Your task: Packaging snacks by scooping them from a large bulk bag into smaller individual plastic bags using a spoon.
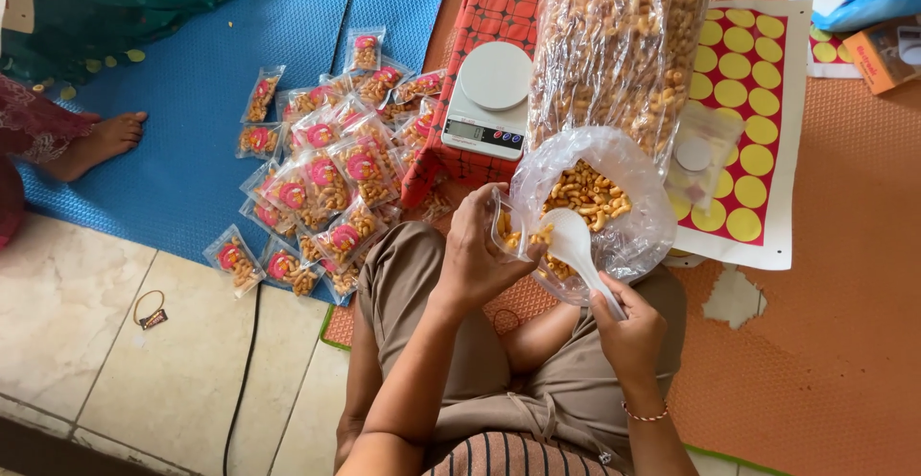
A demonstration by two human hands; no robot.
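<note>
The left hand [477, 250] pinches a small clear packet [511, 229] open while the right hand [628, 327] grips a white spoon [574, 246] tipped at its mouth. The narrow mouth could spill snack pieces onto the lap. The open snack bag [614, 198] crowds just beyond both hands, the scale [487, 102] farther beyond the left; free floor lies left of it.

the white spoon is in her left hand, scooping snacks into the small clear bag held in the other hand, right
Not quite: the head view shows the white spoon in the right hand. The left hand holds the small clear bag.
</note>
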